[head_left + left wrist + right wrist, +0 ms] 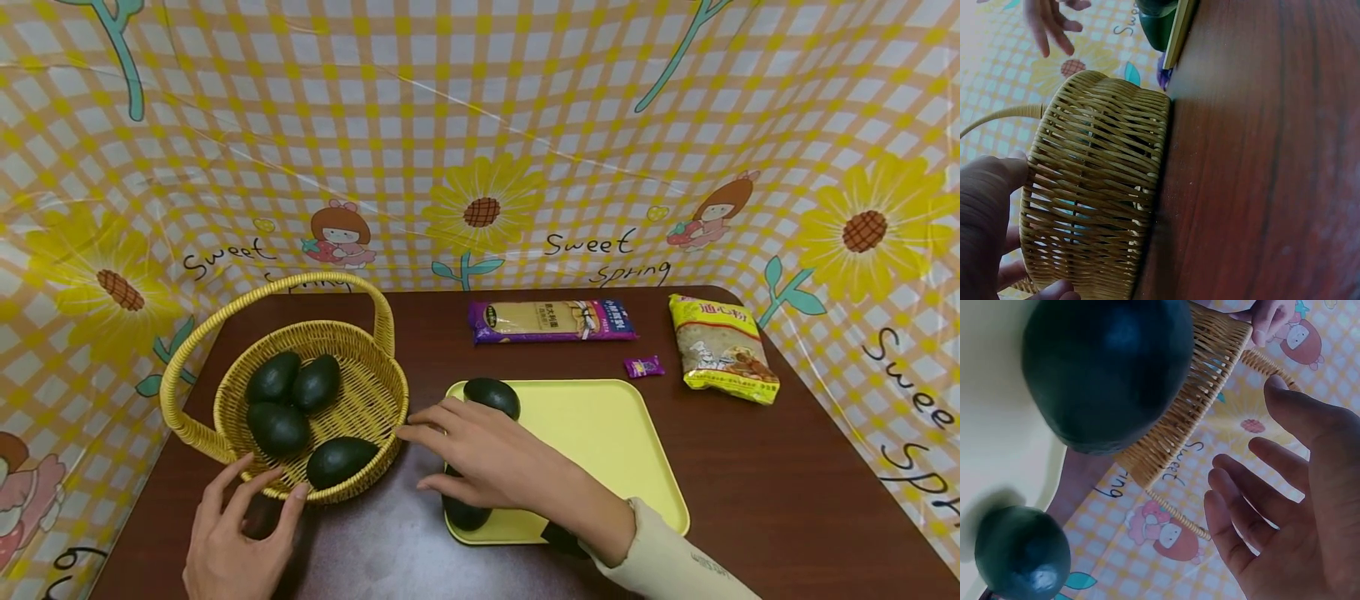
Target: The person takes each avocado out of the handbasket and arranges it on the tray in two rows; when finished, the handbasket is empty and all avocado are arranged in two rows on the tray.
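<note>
A yellow wicker basket (360, 400) with a tall handle holds several dark green avocados (278, 429). At its near left rim is my left hand (240, 525), its fingers curved over the edge; the left wrist view shows the thumb (1007, 172) against the rim. My right hand (480, 450) hovers over the left side of a yellow tray (600, 433), fingers spread and holding nothing. One avocado (492, 396) lies at the tray's far left corner. Another avocado (467, 512) is at the near left, partly hidden by the right hand.
Behind the tray lies a purple pasta packet (555, 321). A small purple wrapped piece (644, 367) sits near a yellow bag of macaroni (723, 350) at the right. Patterned cloth (480, 125) rises behind and beside the brown table (817, 500).
</note>
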{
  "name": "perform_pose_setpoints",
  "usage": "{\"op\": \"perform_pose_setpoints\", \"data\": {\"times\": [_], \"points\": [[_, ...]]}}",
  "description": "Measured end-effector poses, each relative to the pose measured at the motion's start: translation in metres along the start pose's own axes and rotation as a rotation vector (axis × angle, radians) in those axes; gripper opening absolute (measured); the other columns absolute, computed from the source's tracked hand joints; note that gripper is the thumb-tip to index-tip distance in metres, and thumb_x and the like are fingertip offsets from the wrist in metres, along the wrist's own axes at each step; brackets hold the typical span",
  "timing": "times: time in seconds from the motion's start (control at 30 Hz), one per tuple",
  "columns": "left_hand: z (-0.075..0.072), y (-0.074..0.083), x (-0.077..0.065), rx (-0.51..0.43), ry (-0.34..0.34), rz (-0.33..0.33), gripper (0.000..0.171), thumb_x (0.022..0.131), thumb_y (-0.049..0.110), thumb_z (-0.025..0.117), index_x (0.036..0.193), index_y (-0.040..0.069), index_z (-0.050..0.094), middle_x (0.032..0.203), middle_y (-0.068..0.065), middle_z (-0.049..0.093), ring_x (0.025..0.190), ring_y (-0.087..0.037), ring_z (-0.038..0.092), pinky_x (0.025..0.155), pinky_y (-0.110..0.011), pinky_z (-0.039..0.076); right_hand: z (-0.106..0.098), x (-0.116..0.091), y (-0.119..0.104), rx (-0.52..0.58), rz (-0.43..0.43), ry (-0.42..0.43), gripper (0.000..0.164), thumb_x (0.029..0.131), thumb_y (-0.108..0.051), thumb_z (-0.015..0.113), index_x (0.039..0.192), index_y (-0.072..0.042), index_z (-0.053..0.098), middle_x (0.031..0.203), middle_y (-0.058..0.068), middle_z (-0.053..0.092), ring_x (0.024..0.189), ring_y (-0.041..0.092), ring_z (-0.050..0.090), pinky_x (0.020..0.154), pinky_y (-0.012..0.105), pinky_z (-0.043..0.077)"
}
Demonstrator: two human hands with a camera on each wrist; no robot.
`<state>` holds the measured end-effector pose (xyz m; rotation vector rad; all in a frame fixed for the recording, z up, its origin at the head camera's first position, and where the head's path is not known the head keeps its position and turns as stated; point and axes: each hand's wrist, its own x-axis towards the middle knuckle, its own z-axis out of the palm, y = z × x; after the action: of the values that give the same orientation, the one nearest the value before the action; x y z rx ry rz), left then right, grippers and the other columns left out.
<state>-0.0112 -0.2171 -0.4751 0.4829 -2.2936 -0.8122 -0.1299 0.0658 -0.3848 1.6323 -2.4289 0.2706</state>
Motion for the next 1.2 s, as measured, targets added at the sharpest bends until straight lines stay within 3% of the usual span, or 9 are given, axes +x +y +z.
{"op": "perform_pose_setpoints", "data": {"times": [0.17, 0.4, 0.87, 1.2], "points": [[0.0, 0.0, 0.0, 0.01, -0.005, -0.002, 0.033, 0.083, 0.029, 0.096, 0.111, 0.015, 0.084, 0.141, -0.004, 0.068, 0.103, -0.031, 0.064, 0.067, -0.053, 0.05, 0.0, 0.01, 0.0, -0.022, -0.035, -0.01, 0.055, 0.104, -0.049, 0.072, 0.148, -0.016, 0.065, 0.136, 0.001, 0.069, 0.122, 0.018, 0.063, 0.099, 0.032, 0.056], [-0.001, 0.0, 0.001, -0.019, -0.027, -0.017, 0.034, 0.084, 0.03, 0.096, 0.111, 0.013, 0.083, 0.142, -0.006, 0.066, 0.115, -0.038, 0.063, 0.078, -0.064, 0.05, 0.002, 0.024, 0.002, -0.034, -0.05, -0.057, 0.053, 0.105, -0.048, 0.07, 0.15, -0.02, 0.063, 0.137, 0.001, 0.068, 0.122, 0.019, 0.062, 0.101, 0.033, 0.056], [0.001, -0.001, 0.001, -0.021, -0.018, 0.004, 0.035, 0.082, 0.028, 0.097, 0.111, 0.012, 0.084, 0.141, -0.008, 0.067, 0.115, -0.04, 0.064, 0.08, -0.065, 0.051, 0.006, 0.048, 0.003, -0.041, -0.074, -0.133, 0.052, 0.106, -0.049, 0.068, 0.151, -0.023, 0.063, 0.143, -0.001, 0.066, 0.134, 0.02, 0.06, 0.112, 0.039, 0.049], [0.0, -0.002, 0.002, -0.025, -0.02, 0.02, 0.035, 0.082, 0.027, 0.097, 0.111, 0.012, 0.083, 0.141, -0.008, 0.066, 0.115, -0.04, 0.064, 0.08, -0.064, 0.052, 0.009, 0.062, 0.0, -0.047, -0.121, -0.132, 0.048, 0.105, -0.046, 0.071, 0.147, -0.024, 0.065, 0.138, -0.003, 0.067, 0.13, 0.017, 0.061, 0.107, 0.034, 0.053]]}}
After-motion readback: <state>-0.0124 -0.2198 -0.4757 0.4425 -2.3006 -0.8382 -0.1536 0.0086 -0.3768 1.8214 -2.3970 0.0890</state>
